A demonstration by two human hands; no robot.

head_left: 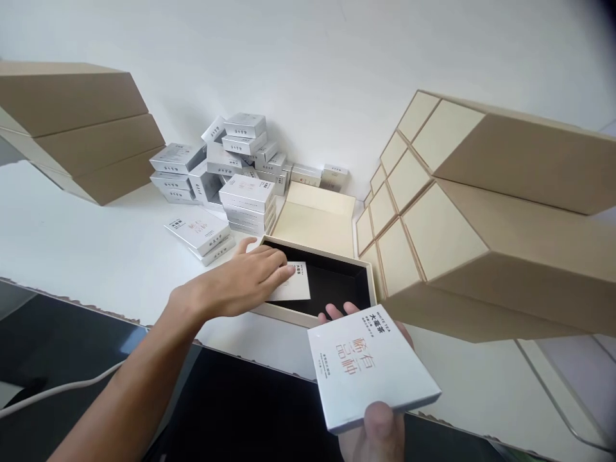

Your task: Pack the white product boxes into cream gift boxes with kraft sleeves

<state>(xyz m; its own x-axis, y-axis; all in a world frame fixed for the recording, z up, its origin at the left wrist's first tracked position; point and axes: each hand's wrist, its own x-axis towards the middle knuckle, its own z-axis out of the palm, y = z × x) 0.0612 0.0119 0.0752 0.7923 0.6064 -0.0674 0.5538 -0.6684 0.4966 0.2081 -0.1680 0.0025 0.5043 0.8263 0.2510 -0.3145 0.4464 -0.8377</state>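
My right hand [378, 420] grips a flat white tea box [373, 366] in front of the table edge, thumb on its near side and fingers behind. The printed face of that box is turned up. My left hand [257, 273] reaches over the left end of an open cream gift box [370, 289] with a black inside. Its fingers lie outstretched on a second white tea box [299, 285] inside, covering part of it, and the thumb is spread apart. Black lining shows in the right part of the gift box, and its cream lid [312, 218] is folded back.
Many silver-white tea boxes [248, 192] stand stacked and heaped at the back left, with a low pile [199, 231] near my left hand. Stacks of closed tan boxes rise at the right [481, 256] and far left [81, 122]. The white tabletop [72, 244] has a rough front edge; a pale cable [62, 388] hangs below.
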